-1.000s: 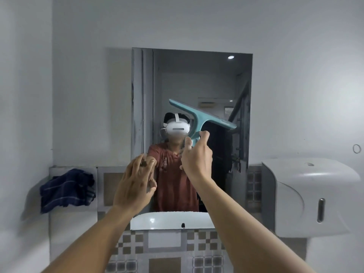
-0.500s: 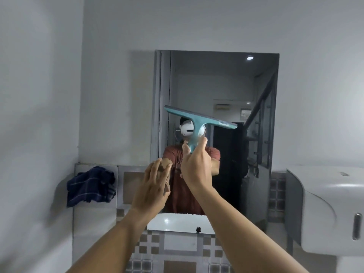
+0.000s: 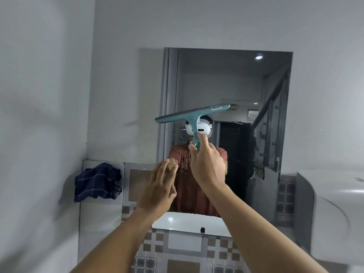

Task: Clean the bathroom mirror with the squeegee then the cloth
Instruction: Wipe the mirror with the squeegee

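The rectangular wall mirror (image 3: 232, 81) hangs straight ahead and reflects a person in a rust shirt. My right hand (image 3: 208, 166) grips the handle of a teal squeegee (image 3: 192, 116), held up in front of the mirror's left half, its blade tilted with the right end higher. My left hand (image 3: 160, 188) is raised just left of and below the right one, flat with fingers together, holding nothing. A dark blue checked cloth (image 3: 98, 183) lies bunched on the tiled ledge left of the mirror.
A white basin edge (image 3: 189, 223) sits under the mirror, above patterned tiles (image 3: 177, 249). A large white dispenser (image 3: 334, 209) juts out at the right. A grey wall (image 3: 43, 115) closes in on the left.
The view has shifted left, so the mirror sits further right. The squeegee blade has swung from right-end-down to right-end-up and moved toward the mirror's left edge. My left hand stayed raised beside it.
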